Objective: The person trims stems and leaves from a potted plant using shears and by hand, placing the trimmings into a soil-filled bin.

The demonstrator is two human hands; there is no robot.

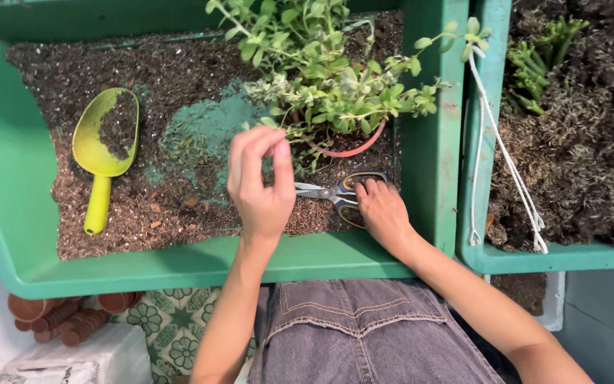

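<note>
Green tub [8, 178] held soil; right hand [381, 213] lay flat on scissors [335, 193] beside the pot [346, 146]; left hand [261, 181] pinched shut above, holding nothing I could see.

open soil [179, 85] left | potted plant [328, 85] blocks right | scoop [104, 146] far left

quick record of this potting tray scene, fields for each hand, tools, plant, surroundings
left hand: raised above the soil, fingertips pinched together; anything held is too small to tell
right hand: resting on the scissors lying on the soil
scoop: yellow-green, soil in its bowl, lying at left
plant: leafy, in a reddish pot
tray: green, part-filled with soil
</note>
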